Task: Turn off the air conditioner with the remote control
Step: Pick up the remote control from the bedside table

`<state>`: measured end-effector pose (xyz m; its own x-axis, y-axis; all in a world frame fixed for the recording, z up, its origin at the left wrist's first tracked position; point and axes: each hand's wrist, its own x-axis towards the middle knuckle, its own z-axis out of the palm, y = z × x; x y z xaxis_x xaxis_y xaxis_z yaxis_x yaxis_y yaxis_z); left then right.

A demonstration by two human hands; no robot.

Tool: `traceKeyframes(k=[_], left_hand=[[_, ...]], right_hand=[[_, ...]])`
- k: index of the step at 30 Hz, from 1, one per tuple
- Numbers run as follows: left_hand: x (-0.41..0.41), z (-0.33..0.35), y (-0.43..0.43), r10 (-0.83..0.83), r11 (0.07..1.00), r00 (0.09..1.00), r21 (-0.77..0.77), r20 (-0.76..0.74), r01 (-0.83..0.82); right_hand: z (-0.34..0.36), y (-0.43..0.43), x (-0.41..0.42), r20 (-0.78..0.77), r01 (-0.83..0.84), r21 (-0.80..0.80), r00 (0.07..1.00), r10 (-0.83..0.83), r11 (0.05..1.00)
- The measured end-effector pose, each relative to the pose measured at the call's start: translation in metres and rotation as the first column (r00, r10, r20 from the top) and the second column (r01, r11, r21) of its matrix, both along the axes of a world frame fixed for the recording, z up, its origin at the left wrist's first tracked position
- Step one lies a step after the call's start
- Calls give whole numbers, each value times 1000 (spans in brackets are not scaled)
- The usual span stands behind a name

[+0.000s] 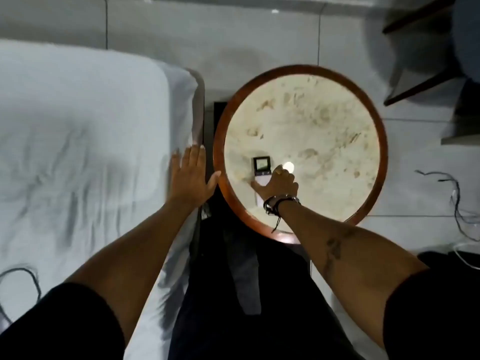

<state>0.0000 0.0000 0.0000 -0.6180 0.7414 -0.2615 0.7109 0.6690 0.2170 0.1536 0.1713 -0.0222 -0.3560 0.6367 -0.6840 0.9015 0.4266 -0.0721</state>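
— while the right hand (279, 183) comes down on the remote control (262, 169), which step would you call this?

— the pick-up, i'd say. the remote lies flat on the round table (374, 110), near the edge closest to the person, its dark screen end pointing away. the fingers curl over its pale lower half, touching it, but whether they have closed on it i cannot tell.

— and the left hand (191, 175)?

— spread flat and holding nothing, over the gap between the bed (78, 141) and the table rim.

— what does the next move call for?

— a firm grip, a lift, then aiming it at the air conditioner, which isn't in sight, and pressing the power button.

— the room?

— the table top is pale and mottled inside a brown wooden rim, with a bright spot of light beside the hand. white rumpled sheet on the bed, glossy pale floor tiles (207, 29), loose cables (452, 203) on the floor to the right.
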Motion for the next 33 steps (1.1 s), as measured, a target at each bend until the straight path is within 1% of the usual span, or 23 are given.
traceKeyframes(k=[2, 4, 6, 9, 13, 15, 17, 20, 24, 27, 29, 31, 33], left_hand=[[4, -15, 5, 7, 999, 1000, -36, 14, -6], [8, -30, 9, -10, 998, 999, -65, 49, 13], [12, -42, 16, -19, 998, 996, -56, 92, 24], [8, -57, 25, -27, 997, 993, -70, 115, 35], [12, -70, 28, 5, 996, 990, -85, 140, 7], [13, -70, 29, 18, 997, 989, -81, 144, -6], [15, -64, 26, -4, 998, 991, -67, 132, 13], [11, -50, 23, -9, 999, 992, -45, 127, 15], [-9, -8, 36, -14, 1000, 998, -17, 68, 15], [-36, 39, 57, -34, 998, 999, 52, -6, 34], [-56, 78, 74, -49, 993, 996, 100, -73, 56], [-79, 121, 91, -75, 982, 984, 160, -163, 102], [-103, 169, 105, -108, 966, 960, 201, -257, 162]], right_hand=[[-17, 0, -5, 38, 91, -2, 995, -91, 996], [-32, -1, -7, 72, 133, -10, 989, -132, 991], [-41, -4, -6, 96, 118, 1, 988, -117, 993], [-55, 2, -11, 109, 110, 5, 988, -110, 994], [-69, 8, -15, 73, 228, -44, 972, -225, 973], [-72, 13, -14, 29, 293, -117, 956, -291, 949], [-67, 17, -12, -10, 311, -183, 948, -318, 933], [-55, 24, -11, -74, 343, -222, 927, -367, 913], [-9, 44, -21, -166, 319, -267, 915, -369, 909], [39, 67, -42, -302, 282, -282, 881, -364, 917], [76, 87, -61, -402, 269, -259, 844, -356, 928], [119, 109, -86, -489, 257, -268, 794, -361, 929], [171, 129, -112, -580, 262, -315, 708, -404, 912]])
